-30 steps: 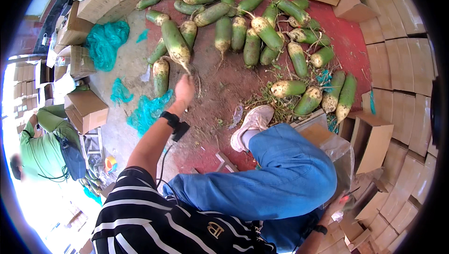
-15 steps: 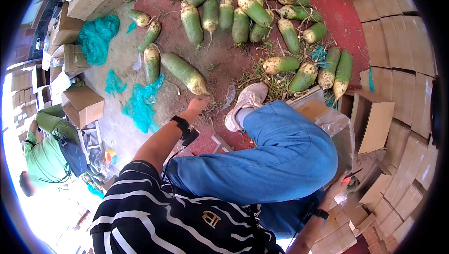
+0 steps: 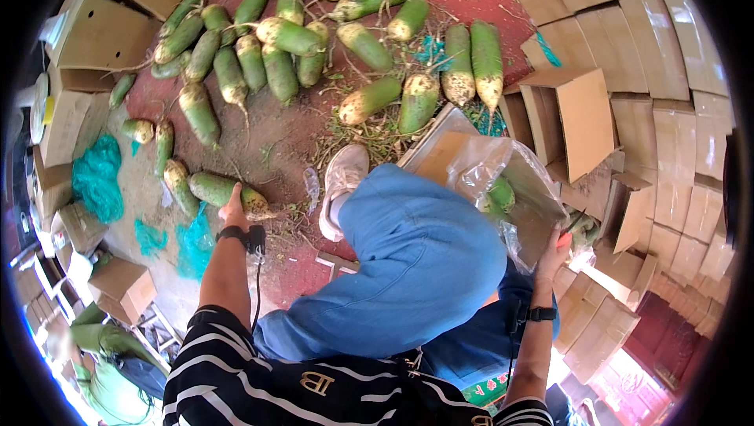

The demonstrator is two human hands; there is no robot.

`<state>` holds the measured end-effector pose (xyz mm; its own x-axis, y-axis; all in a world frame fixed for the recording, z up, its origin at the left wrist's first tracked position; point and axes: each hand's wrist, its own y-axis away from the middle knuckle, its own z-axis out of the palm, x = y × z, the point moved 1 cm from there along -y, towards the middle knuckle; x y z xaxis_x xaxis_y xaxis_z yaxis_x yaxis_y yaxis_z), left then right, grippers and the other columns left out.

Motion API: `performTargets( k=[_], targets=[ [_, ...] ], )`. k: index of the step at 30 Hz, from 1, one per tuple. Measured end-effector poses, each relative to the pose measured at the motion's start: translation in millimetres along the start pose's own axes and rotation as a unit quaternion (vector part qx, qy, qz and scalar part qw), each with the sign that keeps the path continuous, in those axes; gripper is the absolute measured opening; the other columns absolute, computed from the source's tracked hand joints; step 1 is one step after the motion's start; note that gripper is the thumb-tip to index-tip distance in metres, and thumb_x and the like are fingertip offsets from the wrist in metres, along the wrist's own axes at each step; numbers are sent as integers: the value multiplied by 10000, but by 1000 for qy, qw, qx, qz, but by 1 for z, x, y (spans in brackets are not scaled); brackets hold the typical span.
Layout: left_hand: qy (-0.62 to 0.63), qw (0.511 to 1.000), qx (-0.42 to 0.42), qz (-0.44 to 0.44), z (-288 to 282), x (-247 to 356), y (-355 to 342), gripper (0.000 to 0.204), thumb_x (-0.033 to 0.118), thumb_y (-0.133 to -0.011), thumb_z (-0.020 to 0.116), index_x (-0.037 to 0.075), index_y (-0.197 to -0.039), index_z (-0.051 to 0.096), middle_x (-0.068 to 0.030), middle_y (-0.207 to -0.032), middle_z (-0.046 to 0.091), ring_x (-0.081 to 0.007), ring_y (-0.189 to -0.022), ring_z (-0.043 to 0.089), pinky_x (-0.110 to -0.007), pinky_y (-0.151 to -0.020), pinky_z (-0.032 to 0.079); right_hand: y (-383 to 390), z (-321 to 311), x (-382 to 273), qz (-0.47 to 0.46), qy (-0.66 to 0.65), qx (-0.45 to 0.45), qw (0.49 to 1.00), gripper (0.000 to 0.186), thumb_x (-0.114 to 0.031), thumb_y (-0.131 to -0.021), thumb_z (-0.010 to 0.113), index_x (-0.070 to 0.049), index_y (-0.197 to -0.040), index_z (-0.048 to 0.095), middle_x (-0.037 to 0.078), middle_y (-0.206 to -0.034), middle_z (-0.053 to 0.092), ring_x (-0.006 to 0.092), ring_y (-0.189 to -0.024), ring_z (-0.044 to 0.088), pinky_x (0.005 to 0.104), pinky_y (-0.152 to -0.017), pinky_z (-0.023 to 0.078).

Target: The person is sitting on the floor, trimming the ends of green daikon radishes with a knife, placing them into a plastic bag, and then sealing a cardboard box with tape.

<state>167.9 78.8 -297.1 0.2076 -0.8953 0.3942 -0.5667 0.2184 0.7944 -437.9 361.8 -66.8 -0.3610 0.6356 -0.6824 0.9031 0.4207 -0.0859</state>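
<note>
A wall of stacked brown cartons fills the right side, bordering a red floor scattered with soil and trimmed leaves. At the lower left, a co-worker in green is bent over, well apart from the work. An open carton stands near the wall; closer to the wearer's knee, a clear plastic liner has at least 1 green radish inside. Loose long green radishes lie across the upper floor, 2 of them side by side near the open carton. Crumpled teal plastic lies to the left. The radish being handled rests on the floor left of the white sneaker, its pale end pointing right. The left hand touches its middle, 1 digit laid over the top; I cannot tell whether the grip is closed. The right hand, just beside the liner, is wrapped around a red-handled knife.
</note>
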Motion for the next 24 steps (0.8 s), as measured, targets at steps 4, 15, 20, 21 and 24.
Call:
performTargets(
  k=[4, 15, 20, 21, 24],
  targets=[
    [-30, 986, -124, 108, -15, -14, -80, 789, 472, -611, 782, 67, -1203, 454, -102, -1113, 545, -263, -962, 551, -448, -810, 459, 6, 7, -13, 13, -29, -19, 999, 239, -254, -901, 562, -20, -931, 522, -12, -808, 495, 92, -732, 432, 235, -667, 384],
    [188, 961, -197, -48, 34, 10, -69, 612, 545, -670, 691, 150, -1112, 538, -41, -1058, 589, -233, -943, 563, -411, -774, 452, 11, 16, -32, -21, -73, 10, 997, 202, -233, -910, 550, -35, -912, 509, -31, -796, 498, 64, -700, 430, 211, -626, 373],
    [207, 944, -254, -45, 47, 13, -41, 621, 538, -730, 620, 107, -1165, 519, -88, -1112, 578, -275, -1009, 556, -428, -860, 453, 13, 17, -41, 14, -90, 21, 996, 193, -230, -911, 550, -62, -849, 478, -44, -755, 454, 50, -668, 395, 198, -591, 339],
    [208, 944, -253, -37, 49, 9, -30, 635, 545, -743, 598, 101, -1187, 502, -95, -1120, 575, -289, -1014, 557, -447, -884, 445, 13, 18, -44, 12, -86, 27, 996, 195, -230, -911, 550, -67, -837, 471, -47, -745, 446, 48, -661, 388, 195, -583, 331],
    [206, 907, -366, -29, 65, 25, 65, 589, 483, -794, 593, 66, -1191, 471, -126, -1116, 568, -301, -1012, 560, -464, -908, 444, 12, 12, -36, 43, -86, 13, 995, 199, -230, -912, 549, -71, -824, 468, -51, -729, 424, 46, -651, 370, 192, -571, 314]
  ],
)
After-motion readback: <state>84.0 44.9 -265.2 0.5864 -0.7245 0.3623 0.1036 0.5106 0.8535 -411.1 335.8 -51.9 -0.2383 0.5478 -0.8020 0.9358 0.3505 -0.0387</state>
